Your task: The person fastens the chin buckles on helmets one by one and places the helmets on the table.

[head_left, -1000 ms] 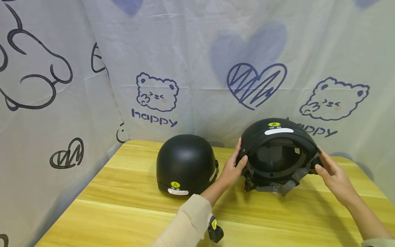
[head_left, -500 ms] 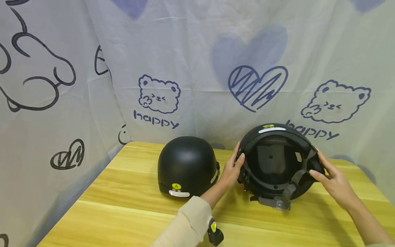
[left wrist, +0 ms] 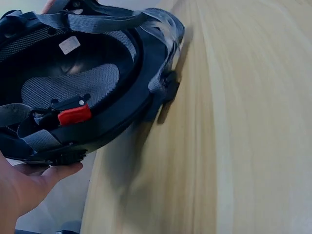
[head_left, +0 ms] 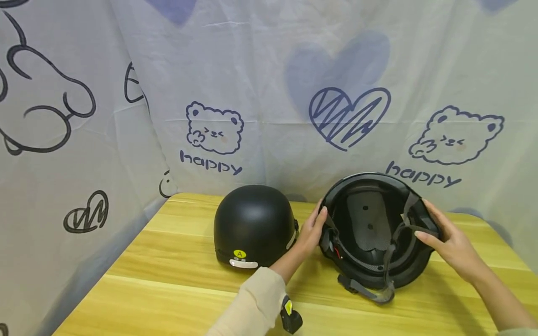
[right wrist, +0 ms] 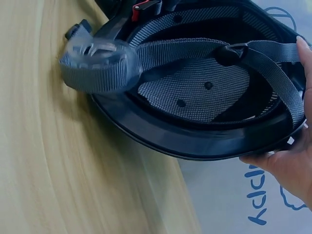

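Between both hands a black helmet (head_left: 370,224) is tilted so that its hollow inside faces me. My left hand (head_left: 311,228) grips its left edge, and my right hand (head_left: 451,242) grips the right edge with the thumb on the rim. Grey chin straps (head_left: 391,261) dangle from it, with a clear chin piece (right wrist: 100,63) in the right wrist view. A red buckle (left wrist: 74,115) shows inside the shell in the left wrist view. Left of my left hand a second black helmet (head_left: 252,224) sits dome up, with a yellow "A" sticker (head_left: 239,254) on its front.
The wood-grain table (head_left: 159,270) carries both helmets. Behind it hangs a pale curtain (head_left: 273,70) printed with hearts and bears, and another printed cloth (head_left: 42,210) closes off the left side. A black strap device (head_left: 290,317) is on the left wrist.
The held helmet has been tipped back, bringing its inside and straps into full view and hiding its front sticker. Both hands keep their grip. The second helmet stays put.
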